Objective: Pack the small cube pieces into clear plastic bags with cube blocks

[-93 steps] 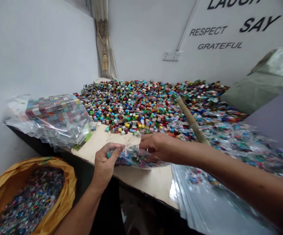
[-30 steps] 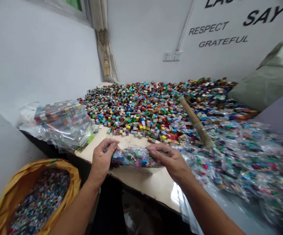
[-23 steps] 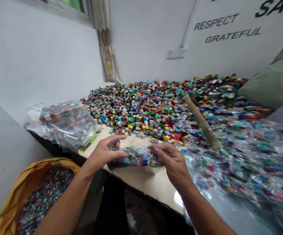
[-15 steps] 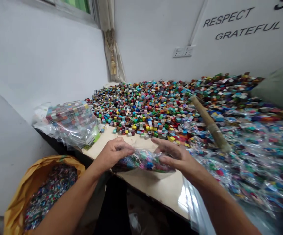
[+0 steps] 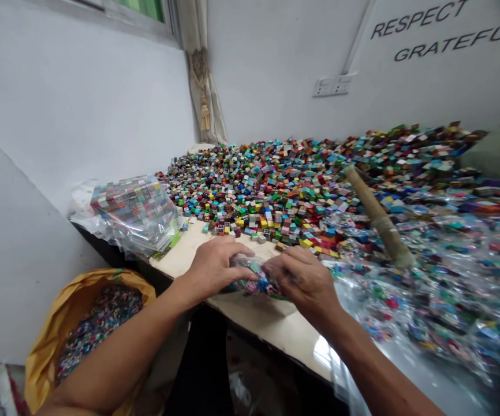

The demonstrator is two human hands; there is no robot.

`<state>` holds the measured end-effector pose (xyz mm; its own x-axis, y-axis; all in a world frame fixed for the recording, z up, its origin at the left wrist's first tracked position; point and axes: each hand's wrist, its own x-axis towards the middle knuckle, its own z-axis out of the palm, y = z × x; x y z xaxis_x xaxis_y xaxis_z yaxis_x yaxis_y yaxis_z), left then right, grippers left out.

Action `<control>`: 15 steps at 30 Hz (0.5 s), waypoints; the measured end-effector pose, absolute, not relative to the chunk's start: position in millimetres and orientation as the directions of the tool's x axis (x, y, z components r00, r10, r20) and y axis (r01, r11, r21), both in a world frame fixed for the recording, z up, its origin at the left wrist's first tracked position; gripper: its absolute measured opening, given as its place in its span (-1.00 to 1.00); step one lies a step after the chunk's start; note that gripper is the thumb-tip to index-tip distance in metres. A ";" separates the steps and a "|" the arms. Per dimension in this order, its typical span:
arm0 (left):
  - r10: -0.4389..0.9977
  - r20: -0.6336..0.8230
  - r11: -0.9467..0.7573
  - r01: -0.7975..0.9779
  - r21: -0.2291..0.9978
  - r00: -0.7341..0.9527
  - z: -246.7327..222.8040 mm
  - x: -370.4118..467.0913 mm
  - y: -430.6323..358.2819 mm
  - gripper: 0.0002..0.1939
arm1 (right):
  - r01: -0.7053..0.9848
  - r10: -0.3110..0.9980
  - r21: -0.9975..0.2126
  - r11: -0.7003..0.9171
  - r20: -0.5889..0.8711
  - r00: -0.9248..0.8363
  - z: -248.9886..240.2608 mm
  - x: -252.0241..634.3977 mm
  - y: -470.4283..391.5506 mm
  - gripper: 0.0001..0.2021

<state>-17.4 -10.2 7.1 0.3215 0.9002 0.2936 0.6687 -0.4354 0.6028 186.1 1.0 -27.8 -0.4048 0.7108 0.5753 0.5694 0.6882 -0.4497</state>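
Note:
A clear plastic bag of small colourful pieces (image 5: 254,277) lies at the front edge of the pale tabletop (image 5: 267,315). My left hand (image 5: 219,263) grips its left end, thumb and fingers bent around the plastic. At the other end my right hand (image 5: 299,277) is closed on the bag, its fingers curled and partly hiding it. Just beyond both hands spreads a heap of small multicoloured cubes (image 5: 258,190). What the pieces inside the bag are is too small to make out.
Clear bags of colourful pieces (image 5: 440,300) cover the right side, with a brownish tube (image 5: 377,216) lying across them. A plastic-wrapped block of cubes (image 5: 133,208) sits at the left. A yellow sack (image 5: 51,346) holding tiny pieces stands below the table edge.
Both hands have come closer together over the bag. My right hand has moved left and its spread fingers have closed on the plastic. The camera view has shifted slightly.

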 end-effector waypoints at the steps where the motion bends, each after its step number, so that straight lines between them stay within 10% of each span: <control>1: 0.898 0.290 -0.440 0.666 0.602 0.332 5.5 -15.4 -9.2 -0.74 | 0.586 0.704 -0.426 0.690 0.584 -0.405 -28.0 186.3 1.9 -0.68; 9: 0.902 0.303 -0.432 0.667 0.607 0.308 -1.6 -10.9 -5.9 -0.76 | 0.349 0.733 -0.679 0.645 0.424 -0.531 -26.6 200.8 17.6 -0.74; 15: 0.899 0.232 -0.434 0.831 0.348 0.372 14.6 -1.5 -9.7 -0.79 | 0.197 0.669 -0.690 0.696 0.525 -0.526 -41.2 202.1 28.8 -0.82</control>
